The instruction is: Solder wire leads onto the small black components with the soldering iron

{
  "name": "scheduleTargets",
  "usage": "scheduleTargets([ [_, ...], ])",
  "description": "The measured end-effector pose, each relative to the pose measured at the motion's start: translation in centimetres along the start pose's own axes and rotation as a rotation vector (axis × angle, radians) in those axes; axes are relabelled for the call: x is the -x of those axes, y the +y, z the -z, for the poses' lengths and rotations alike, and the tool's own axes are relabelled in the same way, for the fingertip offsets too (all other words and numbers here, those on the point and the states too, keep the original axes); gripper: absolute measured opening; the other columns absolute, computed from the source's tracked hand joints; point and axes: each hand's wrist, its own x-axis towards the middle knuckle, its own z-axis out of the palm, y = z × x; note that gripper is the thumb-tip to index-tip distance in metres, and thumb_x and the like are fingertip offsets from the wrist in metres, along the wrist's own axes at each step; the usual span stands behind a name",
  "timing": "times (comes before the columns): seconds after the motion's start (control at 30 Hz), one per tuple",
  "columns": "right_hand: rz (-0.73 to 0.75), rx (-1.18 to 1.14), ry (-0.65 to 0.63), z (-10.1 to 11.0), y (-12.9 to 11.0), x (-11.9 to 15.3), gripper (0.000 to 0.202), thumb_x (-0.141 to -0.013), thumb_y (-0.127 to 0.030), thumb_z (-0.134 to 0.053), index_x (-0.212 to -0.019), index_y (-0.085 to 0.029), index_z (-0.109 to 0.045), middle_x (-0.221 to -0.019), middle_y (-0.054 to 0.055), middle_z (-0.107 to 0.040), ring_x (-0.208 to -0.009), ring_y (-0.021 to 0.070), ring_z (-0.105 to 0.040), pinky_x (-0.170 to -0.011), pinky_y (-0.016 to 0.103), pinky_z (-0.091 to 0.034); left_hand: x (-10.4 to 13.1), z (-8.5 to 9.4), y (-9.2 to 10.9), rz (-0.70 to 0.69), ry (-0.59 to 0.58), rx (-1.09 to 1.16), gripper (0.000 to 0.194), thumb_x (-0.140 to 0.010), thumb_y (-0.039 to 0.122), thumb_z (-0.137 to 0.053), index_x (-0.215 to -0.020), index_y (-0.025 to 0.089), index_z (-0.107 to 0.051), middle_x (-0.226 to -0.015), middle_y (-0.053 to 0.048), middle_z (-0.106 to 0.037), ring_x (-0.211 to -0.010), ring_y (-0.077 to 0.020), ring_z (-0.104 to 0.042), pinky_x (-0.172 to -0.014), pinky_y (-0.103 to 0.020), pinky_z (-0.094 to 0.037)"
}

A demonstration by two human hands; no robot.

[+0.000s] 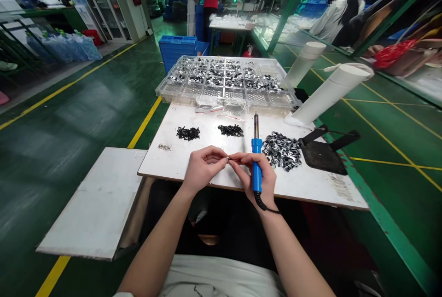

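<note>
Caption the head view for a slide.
Left hand and right hand pinch a tiny part, the right also gripping a soldering iron.

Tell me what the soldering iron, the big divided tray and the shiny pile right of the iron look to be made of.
Soldering iron: glossy blue grip, likely plastic, smooth and evenly coloured; its shaft looks metal, with a greyish sheen.
Divided tray: clear, probably rigid plastic, since its walls are see-through.
Shiny pile: silvery and dark pieces, metal or metallic-coated plastic; the glints fit either.
</note>
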Motion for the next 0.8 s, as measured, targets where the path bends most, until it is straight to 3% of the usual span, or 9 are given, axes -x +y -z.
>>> scheduleTargets([
  [0.3, 0.031, 0.005, -0.002, 0.02, -0.27, 0.03, 0.023, -0.084, -0.028, -0.079, -0.088, -0.025, -0.057, -0.094, 0.004, -0.075, -0.088, 0.0206, -0.073, -0.085, 0.04, -0.059, 0.33, -0.07, -0.04, -0.029, -0.01, 0.007, 0.011, -0.078, 0.022, -0.078, -0.085, 0.014, -0.075, -0.089, -0.009, -0.08, -0.085, -0.022, -0.078, -0.082, -0.033, -0.065],
  [0.8, -0.073, -0.144, 0.058, -0.01, -0.48, -0.12, 0.028, -0.083, -0.029, -0.081, -0.092, -0.025, -0.056, -0.094, 0.004, -0.076, -0.084, 0.0202, -0.075, -0.08, 0.038, -0.063, 0.55, -0.14, -0.23, -0.099, -0.041, -0.068, 0.01, -0.083, 0.023, -0.075, -0.089, 0.015, -0.076, -0.086, -0.006, -0.08, -0.083, -0.0221, -0.079, -0.079, -0.031, -0.066],
])
